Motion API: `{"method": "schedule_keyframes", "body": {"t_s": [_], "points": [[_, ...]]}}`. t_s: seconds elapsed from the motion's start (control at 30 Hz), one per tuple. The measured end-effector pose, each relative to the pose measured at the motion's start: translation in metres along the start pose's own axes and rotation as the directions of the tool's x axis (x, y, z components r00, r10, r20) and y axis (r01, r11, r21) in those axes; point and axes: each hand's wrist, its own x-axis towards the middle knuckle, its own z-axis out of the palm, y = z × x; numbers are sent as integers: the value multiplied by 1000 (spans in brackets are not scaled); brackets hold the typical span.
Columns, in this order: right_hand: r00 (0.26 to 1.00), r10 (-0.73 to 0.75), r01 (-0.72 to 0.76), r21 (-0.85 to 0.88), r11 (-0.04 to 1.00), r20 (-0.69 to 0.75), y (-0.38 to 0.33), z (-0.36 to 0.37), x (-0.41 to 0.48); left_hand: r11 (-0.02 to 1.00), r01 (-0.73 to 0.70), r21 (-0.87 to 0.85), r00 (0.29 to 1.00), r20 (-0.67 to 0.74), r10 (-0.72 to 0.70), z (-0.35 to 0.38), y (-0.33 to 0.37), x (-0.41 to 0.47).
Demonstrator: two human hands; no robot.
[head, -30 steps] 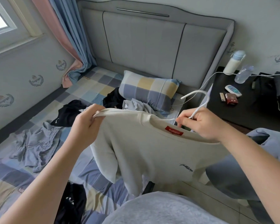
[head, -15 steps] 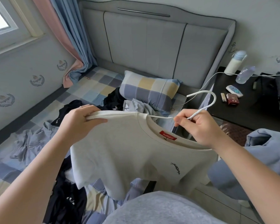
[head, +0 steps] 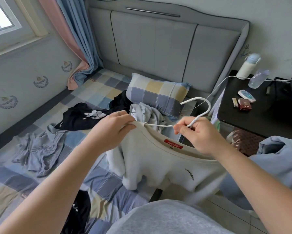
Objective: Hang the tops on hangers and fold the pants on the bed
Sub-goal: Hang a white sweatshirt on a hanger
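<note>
- cream sweatshirt (head: pixel 167 168): red neck label, small black chest logo; held up over the near edge of the bed (head: pixel 98 179); left hand (head: pixel 114 127) grips its shoulder seam.
- white hanger (head: pixel 207 105): hook up, one arm inside the neckline; right hand (head: pixel 199 134) pinches its neck.
- grey drawstring garment (head: pixel 39 149): crumpled flat on the bed, far left; top or pants, can't tell.
- black top (head: pixel 81 115): spread by the pillow.
- pale blue-grey garment (head: pixel 148 114): heaped against the pillow.
- black garment (head: pixel 79 211): near bed edge.

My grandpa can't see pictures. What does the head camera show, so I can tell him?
Two hands fit a cream sweatshirt onto a white hanger: the left hand grips the shoulder, the right hand pinches the hanger's neck. Loose clothes lie on a checked bed.
</note>
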Motion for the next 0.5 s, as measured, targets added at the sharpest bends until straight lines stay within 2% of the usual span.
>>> {"method": "schedule_keyframes", "body": {"t_s": [0.17, 0.3, 0.37, 0.43, 0.5], "points": [[999, 32, -32, -7, 999, 4, 2, 2, 10, 997, -13, -72, 999, -41, 10, 20, 9, -3], [999, 37, -37, 31, 999, 22, 8, -6, 11, 987, 27, -161, 989, -138, -50, 27, 7, -5], [997, 51, -46, -88, 995, 54, 25, -21, 9, 981, 66, -181, 979, -180, -99, 25, 2, -6], [977, 182, -155, -222, 963, 108, 47, -39, 4, 976, 103, -192, 963, -225, -146, 19, -8, -8], [912, 374, -324, -263, 909, 169, 72, -54, -4, 967, 146, -209, 942, -270, -200, 11, -20, -13]]}}
